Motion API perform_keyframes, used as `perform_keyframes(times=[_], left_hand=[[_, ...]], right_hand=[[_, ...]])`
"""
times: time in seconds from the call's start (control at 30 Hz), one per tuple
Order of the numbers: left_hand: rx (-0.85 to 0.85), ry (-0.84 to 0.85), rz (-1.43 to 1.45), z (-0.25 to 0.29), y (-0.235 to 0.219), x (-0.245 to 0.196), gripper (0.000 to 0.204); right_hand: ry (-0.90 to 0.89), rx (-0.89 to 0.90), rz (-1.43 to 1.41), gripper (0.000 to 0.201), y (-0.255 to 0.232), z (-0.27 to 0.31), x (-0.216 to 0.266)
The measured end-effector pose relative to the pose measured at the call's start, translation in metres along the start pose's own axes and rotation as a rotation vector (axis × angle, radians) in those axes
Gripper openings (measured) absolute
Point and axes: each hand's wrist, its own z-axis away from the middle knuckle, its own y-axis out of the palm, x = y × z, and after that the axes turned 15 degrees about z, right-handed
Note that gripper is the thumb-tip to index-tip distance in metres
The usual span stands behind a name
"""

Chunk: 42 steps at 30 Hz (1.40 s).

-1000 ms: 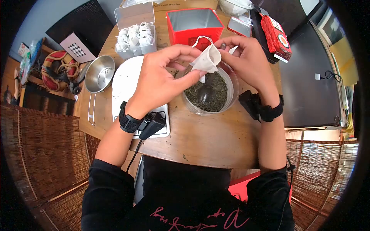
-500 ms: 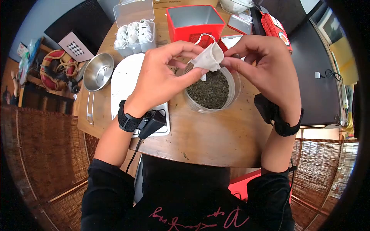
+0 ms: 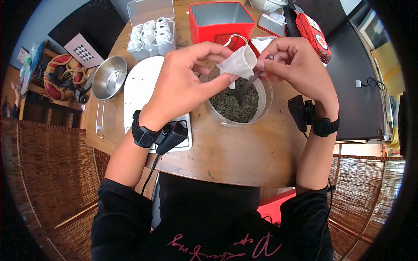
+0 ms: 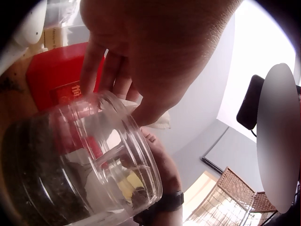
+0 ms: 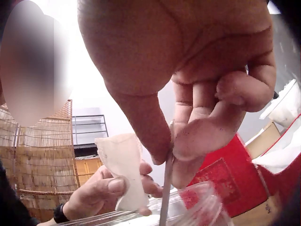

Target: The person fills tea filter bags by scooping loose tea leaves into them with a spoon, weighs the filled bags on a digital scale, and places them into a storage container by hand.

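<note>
My left hand (image 3: 180, 82) pinches a white drawstring tea bag (image 3: 238, 63) between thumb and fingers, its mouth gaping to the right and its string looped above. Just beyond it, my right hand (image 3: 300, 69) holds a spoon (image 3: 251, 81) by the handle, thumb against forefinger. The spoon slants down into dried, crumbled green leaves (image 3: 233, 109) in a round clear tub (image 3: 266, 104); its bowl is hidden among them. In the right wrist view the spoon handle (image 5: 167, 188) stands beside the tea bag (image 5: 124, 162). The tub wall (image 4: 94, 155) fills much of the left wrist view.
Behind the tub stands an open red tin (image 3: 222, 21). A clear box (image 3: 152, 50) of filled white bags sits back left, near a white scale (image 3: 141, 87) and a steel pan (image 3: 109, 78). A red packet (image 3: 311, 32) lies back right.
My right hand has shifted right, and the spoon, mostly hidden half a second ago, now shows with its lower end in the leaves. The left hand keeps the tea bag nearly in place.
</note>
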Motion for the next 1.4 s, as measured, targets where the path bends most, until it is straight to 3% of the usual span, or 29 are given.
perform_keyframes(times=[0.43, 0.73, 0.8, 1.0, 1.4], left_hand=[[-0.002, 0.011, -0.019, 0.000, 0.001, -0.001, 0.035], [0.024, 0.039, 0.056, 0.000, 0.001, 0.000, 0.031], [0.033, 0.057, 0.074, 0.000, 0.002, -0.001, 0.031], [0.054, 0.023, 0.100, 0.001, 0.002, -0.001, 0.029], [0.139, 0.021, -0.062, 0.000, 0.002, 0.004, 0.035]], right_hand=[[-0.012, 0.227, -0.119, 0.014, -0.002, -0.012, -0.016], [0.061, 0.112, -0.171, 0.019, -0.013, -0.012, -0.041], [0.003, 0.028, -0.162, 0.022, -0.014, -0.013, -0.053], [0.068, 0.034, -0.210, 0.022, -0.033, -0.005, -0.054], [-0.011, -0.074, -0.286, 0.021, -0.052, 0.006, -0.054]])
